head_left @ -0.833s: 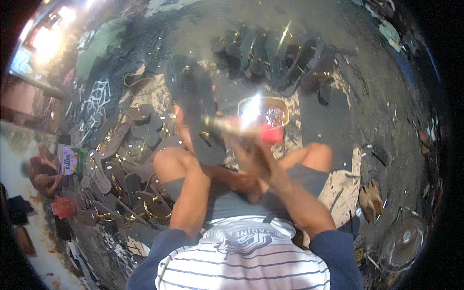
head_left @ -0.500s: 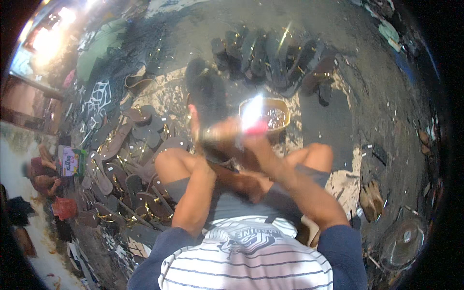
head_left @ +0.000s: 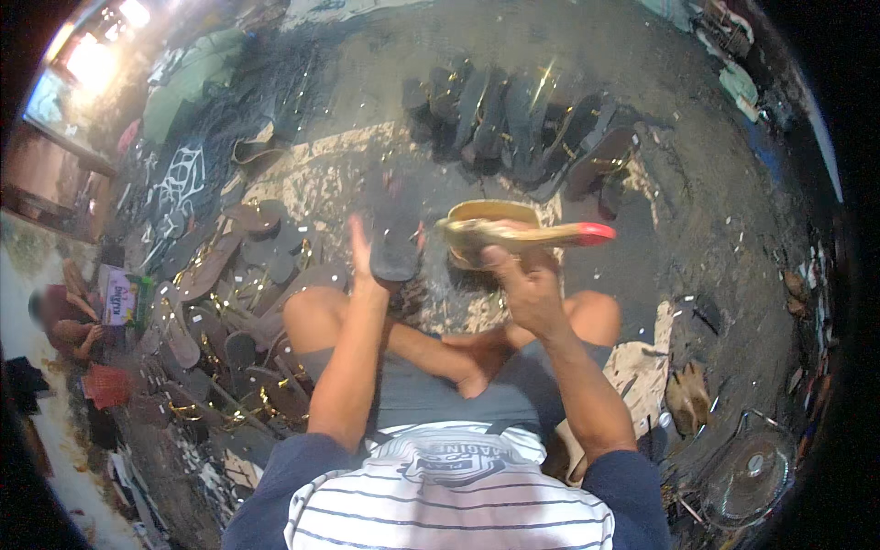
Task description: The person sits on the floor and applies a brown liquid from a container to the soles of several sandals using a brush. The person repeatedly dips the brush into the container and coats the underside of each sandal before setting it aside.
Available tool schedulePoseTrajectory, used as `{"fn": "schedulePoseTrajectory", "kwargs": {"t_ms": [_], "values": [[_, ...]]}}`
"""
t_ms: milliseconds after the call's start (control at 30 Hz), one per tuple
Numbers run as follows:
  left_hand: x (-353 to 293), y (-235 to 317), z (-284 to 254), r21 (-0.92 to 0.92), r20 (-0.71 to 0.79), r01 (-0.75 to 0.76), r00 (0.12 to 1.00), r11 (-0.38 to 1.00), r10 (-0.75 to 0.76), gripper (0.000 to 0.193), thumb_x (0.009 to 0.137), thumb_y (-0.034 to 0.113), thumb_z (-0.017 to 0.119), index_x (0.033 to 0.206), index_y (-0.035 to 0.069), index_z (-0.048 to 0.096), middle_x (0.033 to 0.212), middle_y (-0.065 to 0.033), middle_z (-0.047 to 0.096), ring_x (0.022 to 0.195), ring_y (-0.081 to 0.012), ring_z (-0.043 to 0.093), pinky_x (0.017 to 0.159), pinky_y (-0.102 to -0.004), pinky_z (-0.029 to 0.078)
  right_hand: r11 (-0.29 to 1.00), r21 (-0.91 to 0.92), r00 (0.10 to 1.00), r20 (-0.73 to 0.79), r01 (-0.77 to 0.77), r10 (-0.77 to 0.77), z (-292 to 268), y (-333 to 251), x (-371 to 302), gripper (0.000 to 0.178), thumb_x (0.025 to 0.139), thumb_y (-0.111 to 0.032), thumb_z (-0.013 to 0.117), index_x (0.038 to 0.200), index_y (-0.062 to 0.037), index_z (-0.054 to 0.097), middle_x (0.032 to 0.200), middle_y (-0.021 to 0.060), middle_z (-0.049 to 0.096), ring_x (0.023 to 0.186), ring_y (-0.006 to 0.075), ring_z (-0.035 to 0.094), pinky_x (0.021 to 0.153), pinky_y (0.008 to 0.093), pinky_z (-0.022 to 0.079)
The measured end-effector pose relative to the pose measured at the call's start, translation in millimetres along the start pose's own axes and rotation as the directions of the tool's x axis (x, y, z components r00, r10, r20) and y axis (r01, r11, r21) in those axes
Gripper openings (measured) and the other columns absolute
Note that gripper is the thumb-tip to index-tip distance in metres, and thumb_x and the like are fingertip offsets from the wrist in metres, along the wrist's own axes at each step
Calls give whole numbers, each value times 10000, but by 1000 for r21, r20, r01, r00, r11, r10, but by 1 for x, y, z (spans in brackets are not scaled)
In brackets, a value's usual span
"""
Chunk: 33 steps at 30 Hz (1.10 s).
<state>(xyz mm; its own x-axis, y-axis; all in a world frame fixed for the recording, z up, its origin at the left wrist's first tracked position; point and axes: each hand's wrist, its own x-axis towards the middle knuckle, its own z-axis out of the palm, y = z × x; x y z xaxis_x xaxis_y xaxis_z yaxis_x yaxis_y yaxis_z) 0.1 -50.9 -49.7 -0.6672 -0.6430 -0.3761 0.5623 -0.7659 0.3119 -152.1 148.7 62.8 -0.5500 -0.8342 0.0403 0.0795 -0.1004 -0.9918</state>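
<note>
My left hand (head_left: 363,255) is closed around a dark, flat sandal sole (head_left: 397,240), held upright before my crossed legs. Its thumb lies along the left side, and a fingertip shows at the right edge. My right hand (head_left: 530,289) grips a brush (head_left: 541,236) with a tan handle and a red end pointing right. The brush lies sideways over a yellow-rimmed tub (head_left: 495,207), hiding much of it. Whether the brush touches the tub's contents cannot be made out.
Sandals (head_left: 202,316) with gold trim are heaped on my left. A row of dark sandals (head_left: 495,110) lies ahead. Brown shoe forms (head_left: 687,399) and a round fan-like grille (head_left: 752,467) lie to the right. Another person (head_left: 69,321) sits at far left beside a printed box (head_left: 124,295).
My right hand has moved right, bringing the brush away from the sole to above the tub. The sole in my left hand has come lower and nearer to me.
</note>
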Motion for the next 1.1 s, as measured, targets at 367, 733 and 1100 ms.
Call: {"fn": "schedulePoseTrajectory", "kwargs": {"t_ms": [367,733,1100], "values": [[4,-11,64,566,113,-60,994,822,-5,347,1016,231,611,1277,7,562,1309,-119,613,1219,-253,601,1054,-448,521,983,-180,779,-621,-35,-86,-112,11,-29,353,999,-345,670,1063,2,666,956,8,635,872,83,520,768,276,430],[50,15,60,909,191,-307,908,281,373,558,819,-41,585,1364,78,580,939,19,452,781,-75,459,645,-217,416,968,-218,682,-728,-125,-76,-124,12,-37,335,1015,-315,652,1130,-2,635,1041,20,645,937,115,567,877,286,451],[-34,303,-102,994,103,-85,578,-66,810,421,941,481,693,975,67,763,794,-13,714,594,-62,566,459,-235,417,946,-283,778,-626,-160,-55,-98,24,-9,624,943,-523,682,1111,74,616,1133,160,650,994,249,567,949,389,436]]}}
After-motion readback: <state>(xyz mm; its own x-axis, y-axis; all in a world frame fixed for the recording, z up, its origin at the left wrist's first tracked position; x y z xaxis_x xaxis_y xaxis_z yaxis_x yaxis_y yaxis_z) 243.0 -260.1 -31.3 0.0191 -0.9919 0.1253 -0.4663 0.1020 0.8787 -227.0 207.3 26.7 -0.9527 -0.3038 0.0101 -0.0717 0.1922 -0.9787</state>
